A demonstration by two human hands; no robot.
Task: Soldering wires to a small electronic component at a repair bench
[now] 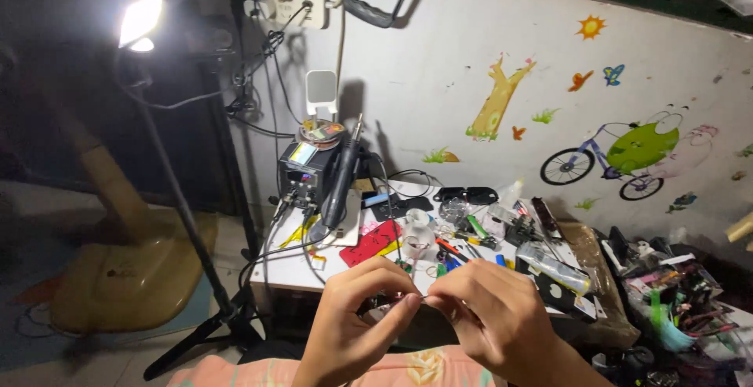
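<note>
My left hand [357,316] and my right hand [494,312] meet low in the middle of the view, fingertips pinched together. Between them sits a very small part [413,298], possibly a thin wire with a tiny reddish piece; its kind is too small to tell. Both hands pinch it above the near edge of a cluttered white table [292,271]. My lap in peach floral cloth [408,370] lies beneath.
A soldering station [307,174] with a handpiece [342,174] stands at the table's back left. A red card [370,243], tools and small parts litter the top. A lamp on a tripod [141,22] stands left. Boxes of clutter [674,293] sit right.
</note>
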